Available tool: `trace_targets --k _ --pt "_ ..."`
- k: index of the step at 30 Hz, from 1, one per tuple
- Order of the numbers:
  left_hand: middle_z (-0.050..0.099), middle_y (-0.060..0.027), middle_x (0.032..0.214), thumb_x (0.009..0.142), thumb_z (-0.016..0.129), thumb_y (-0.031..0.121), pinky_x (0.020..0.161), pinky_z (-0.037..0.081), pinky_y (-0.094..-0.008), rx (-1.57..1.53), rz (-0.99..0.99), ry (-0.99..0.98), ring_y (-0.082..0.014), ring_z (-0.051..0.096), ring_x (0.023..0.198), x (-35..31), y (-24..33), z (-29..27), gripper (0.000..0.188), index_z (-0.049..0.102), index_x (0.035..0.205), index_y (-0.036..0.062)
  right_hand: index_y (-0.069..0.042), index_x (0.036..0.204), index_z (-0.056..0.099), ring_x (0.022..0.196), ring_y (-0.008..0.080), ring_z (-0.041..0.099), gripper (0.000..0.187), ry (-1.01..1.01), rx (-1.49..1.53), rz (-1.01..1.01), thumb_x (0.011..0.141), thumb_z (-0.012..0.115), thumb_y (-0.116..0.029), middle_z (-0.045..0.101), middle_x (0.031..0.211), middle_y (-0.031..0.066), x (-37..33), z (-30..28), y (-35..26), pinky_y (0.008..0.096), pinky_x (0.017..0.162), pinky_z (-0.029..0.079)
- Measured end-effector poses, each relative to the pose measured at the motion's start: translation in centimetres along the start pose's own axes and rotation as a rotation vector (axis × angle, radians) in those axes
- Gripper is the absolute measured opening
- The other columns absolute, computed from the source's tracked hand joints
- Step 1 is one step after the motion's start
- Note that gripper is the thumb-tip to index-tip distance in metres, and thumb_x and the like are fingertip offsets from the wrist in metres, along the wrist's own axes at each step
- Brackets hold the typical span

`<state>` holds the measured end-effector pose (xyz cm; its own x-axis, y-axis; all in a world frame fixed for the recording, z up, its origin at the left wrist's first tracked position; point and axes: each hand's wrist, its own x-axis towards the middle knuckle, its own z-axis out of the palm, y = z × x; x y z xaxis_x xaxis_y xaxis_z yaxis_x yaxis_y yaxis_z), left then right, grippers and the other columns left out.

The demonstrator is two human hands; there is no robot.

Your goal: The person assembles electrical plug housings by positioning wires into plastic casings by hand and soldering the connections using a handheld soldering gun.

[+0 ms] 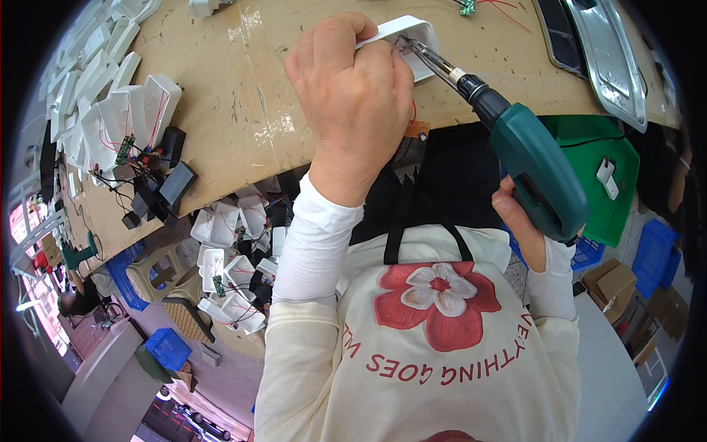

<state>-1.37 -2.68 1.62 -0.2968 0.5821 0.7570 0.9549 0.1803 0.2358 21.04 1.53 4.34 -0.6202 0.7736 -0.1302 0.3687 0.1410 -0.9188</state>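
My left hand [353,96] is closed around a white plastic housing [423,35] at the table's near side, its fingers curled over the rim. My right hand [521,225] grips a dark green soldering gun [534,158] by its handle. The gun's metal tip reaches into the open housing; the exact contact point is too small to make out. Beside my left wrist, a small orange-brown circuit board [417,130] with a red wire sits at the table edge.
Many white housings [96,70] pile up at the table's left, beside black blocks [177,184] with wires. A phone [560,37] and a metal tray [611,66] lie at right. Below them hangs a green bin [622,158]. More wired housings [236,272] sit lower left.
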Motion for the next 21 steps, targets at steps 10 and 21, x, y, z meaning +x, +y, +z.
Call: trace_targets --k 10,21 --pt "0.054 -0.0066 0.081 0.063 0.063 0.004 0.069 0.038 -0.0334 -0.016 0.003 0.005 -0.0219 0.051 0.076 0.0 0.0 0.0 0.003 0.064 0.065 0.0021 0.001 0.102 0.057 0.072 0.012 0.062 0.041 0.016 0.047 0.012 0.067 0.077 -0.004 0.064 0.081 0.0054 -0.2 0.2 0.0 0.0243 0.065 0.051" --pt "0.054 -0.0054 0.082 0.064 0.063 0.004 0.07 0.038 -0.0331 -0.001 -0.013 0.003 -0.0212 0.051 0.077 -0.1 0.1 0.0 0.002 0.064 0.065 0.0026 -0.004 0.118 0.052 0.081 0.013 0.059 0.046 -0.074 0.065 0.042 0.076 0.068 -0.013 0.059 0.11 0.0099 -1.1 -0.5 0.6 0.027 0.071 0.049"
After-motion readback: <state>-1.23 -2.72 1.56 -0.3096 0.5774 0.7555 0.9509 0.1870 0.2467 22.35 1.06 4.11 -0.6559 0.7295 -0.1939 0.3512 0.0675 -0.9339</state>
